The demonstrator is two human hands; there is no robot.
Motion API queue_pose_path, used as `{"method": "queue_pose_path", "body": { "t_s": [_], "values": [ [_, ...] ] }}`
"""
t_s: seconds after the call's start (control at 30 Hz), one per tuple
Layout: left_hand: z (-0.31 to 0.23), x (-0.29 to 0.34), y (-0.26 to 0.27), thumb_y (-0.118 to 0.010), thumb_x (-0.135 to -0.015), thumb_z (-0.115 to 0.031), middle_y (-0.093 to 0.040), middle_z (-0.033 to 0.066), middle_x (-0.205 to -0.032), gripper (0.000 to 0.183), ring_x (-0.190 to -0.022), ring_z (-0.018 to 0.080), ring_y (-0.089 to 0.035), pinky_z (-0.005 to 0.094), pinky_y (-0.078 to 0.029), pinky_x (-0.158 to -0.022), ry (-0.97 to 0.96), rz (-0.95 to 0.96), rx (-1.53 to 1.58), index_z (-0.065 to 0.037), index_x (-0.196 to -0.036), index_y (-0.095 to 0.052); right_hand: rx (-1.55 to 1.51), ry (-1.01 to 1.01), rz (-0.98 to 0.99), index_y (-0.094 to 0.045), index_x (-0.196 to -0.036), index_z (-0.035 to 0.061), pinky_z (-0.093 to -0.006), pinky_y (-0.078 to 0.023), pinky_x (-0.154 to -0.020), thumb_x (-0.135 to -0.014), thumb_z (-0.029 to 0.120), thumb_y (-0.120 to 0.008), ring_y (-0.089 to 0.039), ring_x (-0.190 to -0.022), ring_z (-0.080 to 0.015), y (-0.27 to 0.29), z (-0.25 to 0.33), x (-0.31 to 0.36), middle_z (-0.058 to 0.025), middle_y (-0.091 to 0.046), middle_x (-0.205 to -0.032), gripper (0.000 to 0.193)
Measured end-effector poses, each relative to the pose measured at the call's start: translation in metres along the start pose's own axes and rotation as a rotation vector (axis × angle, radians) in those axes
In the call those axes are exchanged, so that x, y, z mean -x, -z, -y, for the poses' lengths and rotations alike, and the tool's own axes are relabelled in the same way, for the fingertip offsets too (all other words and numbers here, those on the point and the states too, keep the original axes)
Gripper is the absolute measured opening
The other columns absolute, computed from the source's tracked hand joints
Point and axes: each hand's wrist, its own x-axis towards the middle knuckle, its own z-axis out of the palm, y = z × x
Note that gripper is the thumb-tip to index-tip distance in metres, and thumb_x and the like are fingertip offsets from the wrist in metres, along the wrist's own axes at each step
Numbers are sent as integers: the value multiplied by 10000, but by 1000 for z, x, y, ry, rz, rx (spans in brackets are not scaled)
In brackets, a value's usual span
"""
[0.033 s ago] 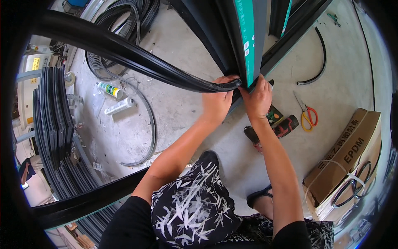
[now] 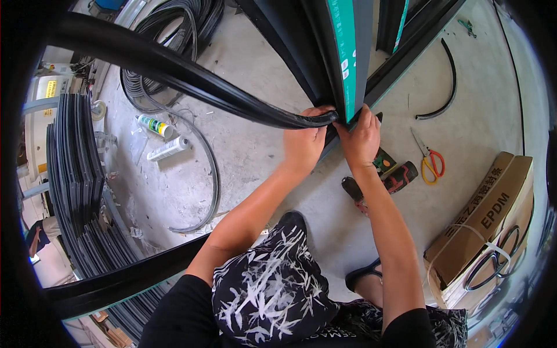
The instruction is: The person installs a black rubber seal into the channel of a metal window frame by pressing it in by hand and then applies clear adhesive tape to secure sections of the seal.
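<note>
A thick black rubber seal strip (image 2: 203, 90) arches in from the upper left and ends at the foot of a dark frame profile (image 2: 359, 58) covered partly with teal film. My left hand (image 2: 304, 139) is closed round the strip near its end, some fingers hidden behind it. On the other side of the profile, my right hand (image 2: 361, 139) is closed at the same corner. Its thumb presses near the strip's tip, and its fingers lie along the profile's side. What sits under the thumb is hidden.
On the floor lie a cordless drill (image 2: 400, 177), scissors (image 2: 430, 165) with red and yellow handles, a short strip piece (image 2: 449, 87), and two sealant cartridges (image 2: 168, 148). A cardboard box (image 2: 476, 214) stands right. Coiled strips (image 2: 200, 35) and stacked dark profiles (image 2: 72, 174) are left.
The raised part of the seal strip at the upper left has shifted slightly. Both hands stay in place at the profile's foot.
</note>
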Motion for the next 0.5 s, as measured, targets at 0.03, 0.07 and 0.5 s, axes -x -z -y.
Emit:
{"method": "queue_pose_path", "body": {
  "t_s": [0.03,0.07,0.5],
  "values": [
    [0,0,0,-658,-859,-4,-706,123,-938,180,-831,298,-669,354,-518,-721,21,6,-13,-32,-1030,-706,-9,9,18,-529,-1235,11,-441,-488,-866,-686,244,-839,-581,-1022,-363,2,1,-1,-154,-630,-1084,672],
    [1,1,-1,-658,-859,-4,-706,123,-938,180,-831,298,-669,354,-518,-721,20,1,-18,-32,-1030,-706,-23,5,25,-528,-1237,8,-439,-492,-871,-695,245,-833,-580,-1033,-364,4,2,0,-156,-629,-1090,665],
    [6,7,-8,-654,-867,-19,-688,130,-850,143,-676,275,-647,349,-499,-620,11,-27,-63,-39,-999,-704,14,38,54,-534,-1203,-3,-450,-492,-864,-702,254,-834,-585,-1015,-377,6,-3,-6,-170,-628,-1096,638]
  ]
}}
